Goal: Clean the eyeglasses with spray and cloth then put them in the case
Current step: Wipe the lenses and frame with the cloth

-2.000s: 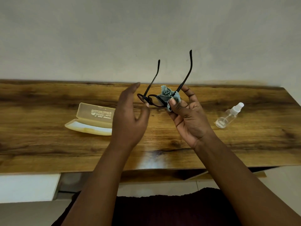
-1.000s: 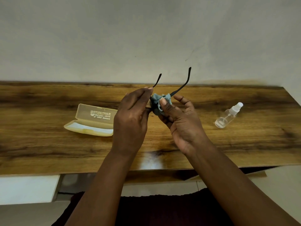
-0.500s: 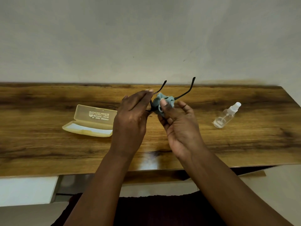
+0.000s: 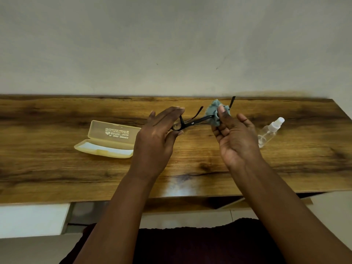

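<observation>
1. Since half a second back, hands have drawn apart; the cloth has slid from the lens area out along one temple arm of the eyeglasses, toward its tip.
2. Left hand: fingers extended, thumb below, pinching the front of the black frame at the lens end. Lens itself mostly hidden behind the fingers.
3. Right hand: thumb pressed onto the bunched blue-grey cloth, fingers curled behind it, so the cloth is pinched around the temple arm. Tip of that arm pokes up past the cloth.
4. Eyeglasses held in the air above the wooden table, between the two hands, roughly level; second temple arm angles up behind the first.
5. Case: pale yellow, lying open on the table just left of the left hand; lid tilted back, print on the lid's inside, white lining in the base.
6. Spray bottle: clear, white nozzle, lying tilted on the table to the right of the right hand, apart from it.
7. Plain wall behind the table.
</observation>
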